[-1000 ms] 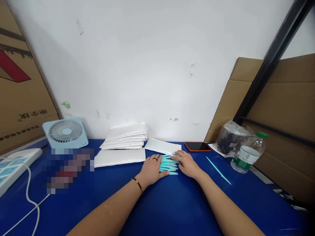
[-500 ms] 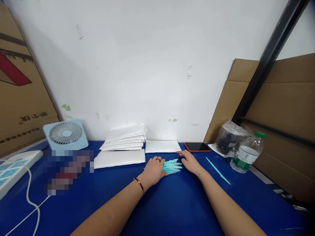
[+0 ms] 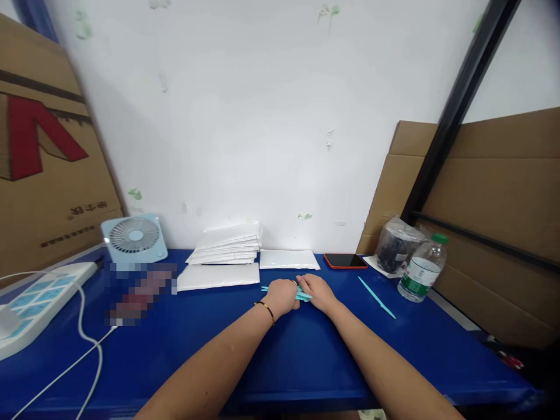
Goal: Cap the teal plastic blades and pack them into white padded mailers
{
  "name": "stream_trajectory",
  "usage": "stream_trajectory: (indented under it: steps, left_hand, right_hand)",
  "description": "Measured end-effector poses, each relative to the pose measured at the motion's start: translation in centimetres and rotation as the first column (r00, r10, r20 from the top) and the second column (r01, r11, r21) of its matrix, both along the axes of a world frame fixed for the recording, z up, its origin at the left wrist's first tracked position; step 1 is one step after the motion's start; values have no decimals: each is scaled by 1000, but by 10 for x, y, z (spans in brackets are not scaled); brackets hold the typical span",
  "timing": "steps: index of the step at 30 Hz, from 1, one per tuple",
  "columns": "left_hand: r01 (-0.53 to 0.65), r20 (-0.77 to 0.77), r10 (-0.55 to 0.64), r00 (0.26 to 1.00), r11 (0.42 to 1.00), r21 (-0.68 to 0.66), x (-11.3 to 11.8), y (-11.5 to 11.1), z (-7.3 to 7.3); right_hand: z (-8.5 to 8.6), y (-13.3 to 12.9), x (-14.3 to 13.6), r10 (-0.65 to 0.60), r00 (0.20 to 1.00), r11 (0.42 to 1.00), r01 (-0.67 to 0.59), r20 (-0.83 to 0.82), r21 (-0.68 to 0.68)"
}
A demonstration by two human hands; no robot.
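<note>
A bundle of slim turquoise sticks [image 3: 303, 296], which look like eyebrow razors, is between my hands just above or on the blue table. My left hand [image 3: 282, 294] is closed round the bundle, and thin ends stick out on its left side. At the bundle's right end my right hand [image 3: 318, 292] presses with its fingers curled in, close against the left hand. Most of the bundle is hidden by the fingers. A single turquoise razor [image 3: 377, 298] lies apart on the table, right of my right hand.
Behind my hands lie a stack of white padded envelopes [image 3: 227, 242], another white packet [image 3: 289, 259] and a phone [image 3: 345, 261]. A water bottle [image 3: 422, 271] and a bagged dark roll [image 3: 394, 251] stand right. Left are a fan [image 3: 135, 238] and power strip [image 3: 48, 300].
My left hand has gone from lying over the fanned razors to gripping them in a fist. My right hand has come in from the right and closed at their end. The view has shifted slightly.
</note>
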State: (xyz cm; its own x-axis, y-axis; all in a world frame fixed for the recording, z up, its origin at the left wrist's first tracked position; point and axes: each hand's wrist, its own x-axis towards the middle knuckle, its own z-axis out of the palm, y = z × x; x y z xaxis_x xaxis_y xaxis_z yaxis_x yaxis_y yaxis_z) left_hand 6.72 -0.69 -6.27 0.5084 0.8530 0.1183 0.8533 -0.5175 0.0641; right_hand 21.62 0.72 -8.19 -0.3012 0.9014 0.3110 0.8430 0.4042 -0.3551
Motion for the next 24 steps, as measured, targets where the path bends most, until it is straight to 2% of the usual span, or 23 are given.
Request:
stream_trajectory:
  steps: [2, 4, 6, 8, 10, 12, 13, 15, 16, 18, 21, 24]
  left_hand:
    - [-37, 29, 37, 999, 999, 0, -1, -3, 0]
    - [-68, 74, 67, 995, 998, 4, -2, -7, 1]
    - [-93, 120, 91, 989, 996, 11, -3, -10, 4]
    - [-103, 235, 96, 967, 995, 15, 0, -14, 8]
    - [-67, 477, 65, 876, 998, -13, 4, -18, 14]
    - [11, 729, 5, 684, 1000, -17, 9, -24, 18]
    - [47, 813, -27, 581, 999, -1, 12, -27, 19]
    - [78, 893, -79, 443, 996, 49, 14, -33, 15]
    - [76, 913, -88, 399, 995, 63, 15, -36, 12]
    - [64, 932, -61, 356, 997, 40, 15, -40, 2]
    - [62, 938, 22, 345, 997, -46, 15, -41, -11]
    - [166, 899, 64, 434, 975, -150, 16, -42, -17]
  right_hand:
    - [8, -1, 5, -29, 998, 1000, 29, -56, -8]
    - [24, -4, 10, -81, 977, 997, 76, -200, -33]
    - [48, -11, 9, -98, 921, 995, 95, -378, -26]
    - [77, -24, 2, -18, 889, 996, 56, -458, 68]
    - [105, -41, -11, 106, 894, 977, -11, -435, 214]
    - [124, -57, -26, 186, 911, 933, -47, -367, 358]
    - [128, -64, -34, 216, 916, 913, -66, -339, 403]
    - [126, -74, -46, 228, 931, 893, -83, -286, 442]
    - [120, -77, -50, 217, 936, 891, -75, -275, 448]
    - [103, -80, -54, 184, 947, 893, -50, -262, 448]
    - [78, -80, -55, 145, 957, 902, -24, -250, 431]
    - [64, -79, -53, 109, 934, 912, 42, -339, 409]
